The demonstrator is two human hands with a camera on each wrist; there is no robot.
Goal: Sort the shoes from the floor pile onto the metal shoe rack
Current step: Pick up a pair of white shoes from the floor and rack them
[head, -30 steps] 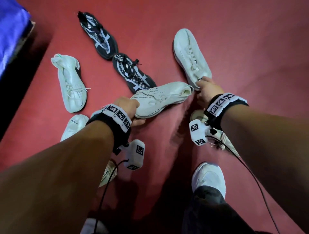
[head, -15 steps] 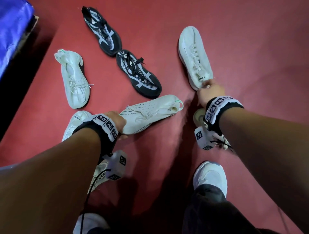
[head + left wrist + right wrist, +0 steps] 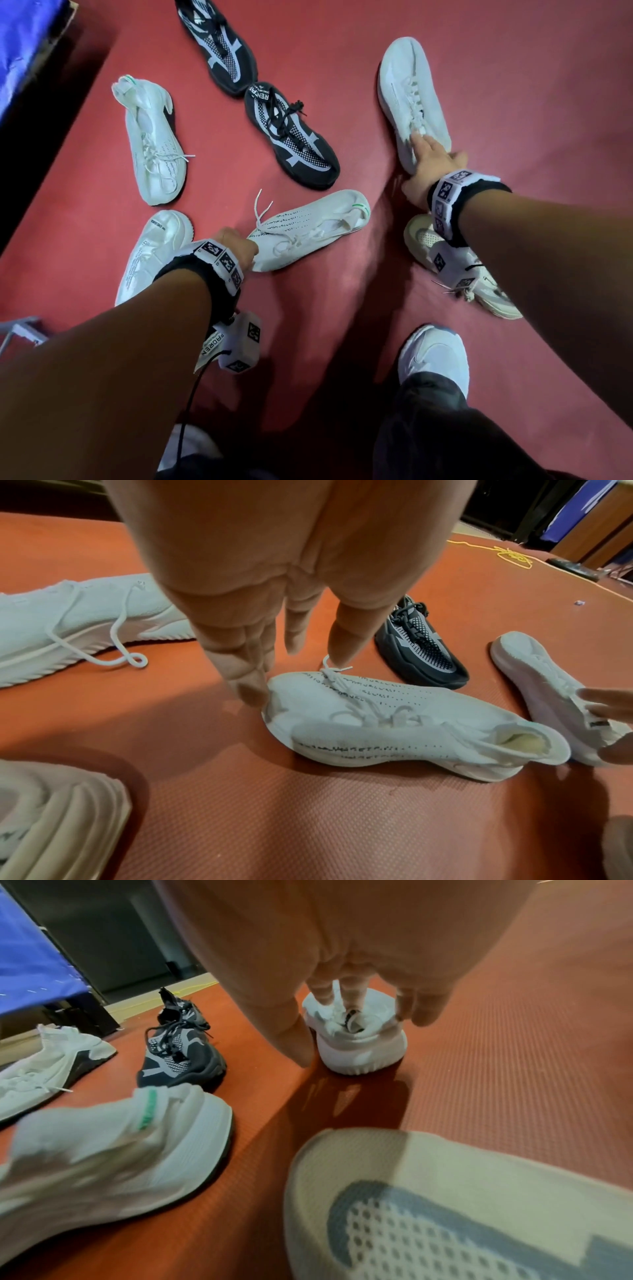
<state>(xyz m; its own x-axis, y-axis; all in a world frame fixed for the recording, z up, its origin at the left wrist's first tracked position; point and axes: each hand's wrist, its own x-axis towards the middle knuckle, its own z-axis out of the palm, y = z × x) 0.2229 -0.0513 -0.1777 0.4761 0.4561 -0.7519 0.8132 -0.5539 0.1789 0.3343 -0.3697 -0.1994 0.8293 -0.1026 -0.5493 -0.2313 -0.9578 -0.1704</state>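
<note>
Shoes lie scattered on the red mat. A white knit shoe lies on its side in the middle. My left hand hangs over its toe with straight fingers, one fingertip touching the toe. Further right stands a white sneaker. My right hand lies over its heel, fingers reaching into the collar, thumb spread to the side. The metal rack is not clearly in view.
Two black-and-white shoes lie at the back. A white shoe and another are at left. A beige mesh sneaker sits under my right wrist. My own foot stands near. A blue-covered edge borders the far left.
The knit shoe has shifted left and nearer with my left hand, whose fingers now hang straight at the toe. My right hand has slid further onto the white sneaker's heel.
</note>
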